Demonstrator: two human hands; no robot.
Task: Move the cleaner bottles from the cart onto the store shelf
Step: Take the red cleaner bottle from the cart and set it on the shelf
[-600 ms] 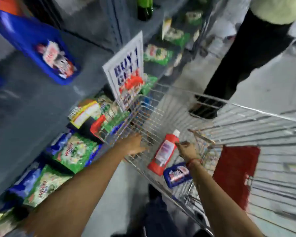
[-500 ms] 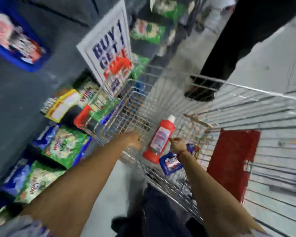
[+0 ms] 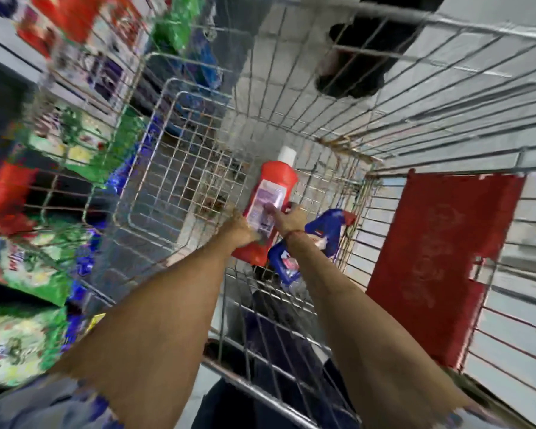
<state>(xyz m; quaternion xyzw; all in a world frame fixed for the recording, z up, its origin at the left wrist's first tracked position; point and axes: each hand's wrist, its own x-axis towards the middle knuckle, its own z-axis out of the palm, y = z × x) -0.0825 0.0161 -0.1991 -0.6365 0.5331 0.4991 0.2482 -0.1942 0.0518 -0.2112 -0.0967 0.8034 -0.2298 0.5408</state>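
A red cleaner bottle (image 3: 276, 181) with a white cap lies in the wire cart (image 3: 180, 156), cap pointing away from me. My left hand (image 3: 240, 227) clasps its lower left side. From the right, my right hand (image 3: 287, 216) grips it with the thumb across the pale label. A blue cleaner bottle (image 3: 325, 230) with a red top lies just right of it, partly under my right wrist. The image is blurred by motion.
Store shelves (image 3: 0, 63) with green, red and blue packets (image 3: 37, 267) run along the left of the cart. A red flap (image 3: 440, 261) hangs on the cart's right side. Another person's dark shoe (image 3: 350, 78) stands beyond the cart's far end.
My left hand left the cart's rim and my right hand left the wire beside the bottle. Both now hold the red bottle. The view has tipped down into the cart.
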